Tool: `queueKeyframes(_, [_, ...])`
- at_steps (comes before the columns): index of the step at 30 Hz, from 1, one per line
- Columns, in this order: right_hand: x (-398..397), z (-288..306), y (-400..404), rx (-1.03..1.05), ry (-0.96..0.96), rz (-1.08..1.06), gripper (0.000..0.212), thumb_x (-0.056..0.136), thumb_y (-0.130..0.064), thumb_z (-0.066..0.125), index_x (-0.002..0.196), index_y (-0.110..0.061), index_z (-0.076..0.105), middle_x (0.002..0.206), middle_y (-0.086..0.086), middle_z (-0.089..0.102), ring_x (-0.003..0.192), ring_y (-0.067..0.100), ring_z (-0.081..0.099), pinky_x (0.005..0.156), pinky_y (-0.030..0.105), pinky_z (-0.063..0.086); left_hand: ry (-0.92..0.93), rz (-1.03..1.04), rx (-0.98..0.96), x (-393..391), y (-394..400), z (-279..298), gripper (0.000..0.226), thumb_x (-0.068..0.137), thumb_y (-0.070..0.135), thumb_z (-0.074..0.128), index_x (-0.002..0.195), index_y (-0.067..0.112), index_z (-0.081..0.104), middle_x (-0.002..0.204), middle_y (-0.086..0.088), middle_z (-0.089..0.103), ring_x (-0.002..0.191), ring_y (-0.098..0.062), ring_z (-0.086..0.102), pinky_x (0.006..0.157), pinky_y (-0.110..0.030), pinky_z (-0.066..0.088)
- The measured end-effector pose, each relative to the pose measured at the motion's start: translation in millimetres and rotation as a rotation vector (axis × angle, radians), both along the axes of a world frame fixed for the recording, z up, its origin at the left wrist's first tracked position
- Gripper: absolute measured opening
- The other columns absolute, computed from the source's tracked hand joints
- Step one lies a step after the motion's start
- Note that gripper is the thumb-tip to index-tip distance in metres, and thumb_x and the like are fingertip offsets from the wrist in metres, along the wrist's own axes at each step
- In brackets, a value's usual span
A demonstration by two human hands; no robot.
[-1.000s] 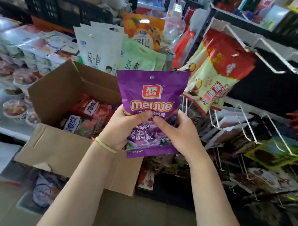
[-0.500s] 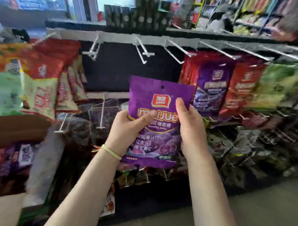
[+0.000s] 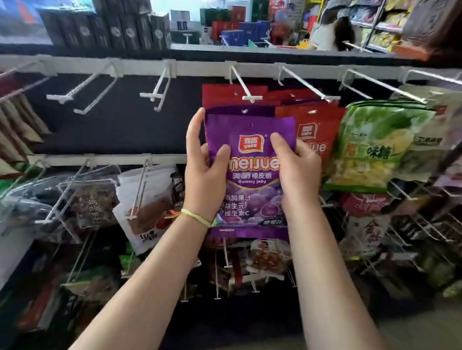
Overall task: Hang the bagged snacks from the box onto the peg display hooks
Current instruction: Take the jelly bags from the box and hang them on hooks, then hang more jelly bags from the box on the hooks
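I hold a purple gummy jelly bag upright in both hands in front of the peg display. My left hand grips its left edge, with the index finger raised along the top corner. My right hand grips its right side, thumb on the front. The bag's top sits just below the tip of a white peg hook. Red and purple bags hang on that hook behind mine. The box is out of view.
Two bare white hooks stick out to the left. Red bags and green bags hang to the right. Lower rows of hooks carry dark and white snack packs. Dark boxes stand on the top shelf.
My view swung right from the box to the peg wall. Both hands carried the purple bag up and right, to just under the hook with matching bags.
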State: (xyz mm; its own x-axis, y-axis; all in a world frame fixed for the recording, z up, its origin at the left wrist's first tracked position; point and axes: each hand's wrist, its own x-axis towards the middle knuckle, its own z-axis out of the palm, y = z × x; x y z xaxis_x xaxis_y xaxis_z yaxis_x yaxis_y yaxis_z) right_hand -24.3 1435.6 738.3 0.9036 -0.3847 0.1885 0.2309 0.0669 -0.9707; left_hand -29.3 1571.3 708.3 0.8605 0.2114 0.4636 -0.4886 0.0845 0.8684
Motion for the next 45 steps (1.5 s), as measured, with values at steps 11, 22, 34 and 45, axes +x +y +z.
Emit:
queueKeyframes(11, [42,8,1,-0.091,-0.053,0.023,0.019,0.093,-0.024,0.069,0.075,-0.017,0.070,0.069,-0.004,0.070,0.067,0.012,0.065,0.061,0.029,0.055,0.039,0.123,0.144,26,0,6,0.033,0.106,0.008,0.047,0.132,0.016,0.065,0.120,-0.005,0.071,0.108,-0.022,0.069,0.090,-0.047,0.059])
queueKeyframes(22, [30,-13,3,-0.444,-0.302,-0.360,0.024,0.087,-0.017,0.072,0.103,-0.012,0.055,0.088,-0.010,0.054,0.077,0.006,0.055,0.069,0.015,0.045,-0.091,0.408,0.595,26,11,-4,0.043,0.095,0.005,0.061,0.134,0.021,0.062,0.106,0.001,0.046,0.071,-0.005,0.049,0.076,-0.004,0.040])
queueKeyframes(34, [-26,-53,200,-0.650,-0.020,0.554,0.019,0.098,-0.027,0.058,0.083,-0.024,0.067,0.071,-0.006,0.068,0.067,0.007,0.063,0.062,0.025,0.048,0.143,0.302,0.558,-52,212,-46,0.023,0.089,0.013,0.057,0.100,0.019,0.077,0.081,0.015,0.071,0.070,-0.002,0.067,0.072,-0.031,0.058])
queueKeyframes(45, [-103,-109,589,-0.640,0.117,0.993,0.024,0.099,-0.022,0.056,0.077,-0.019,0.065,0.067,0.005,0.068,0.055,0.016,0.064,0.054,0.033,0.053,0.524,0.845,0.674,-166,600,-146,0.042,0.085,0.045,0.046,0.079,0.013,0.072,0.074,-0.008,0.070,0.073,-0.032,0.066,0.068,-0.043,0.053])
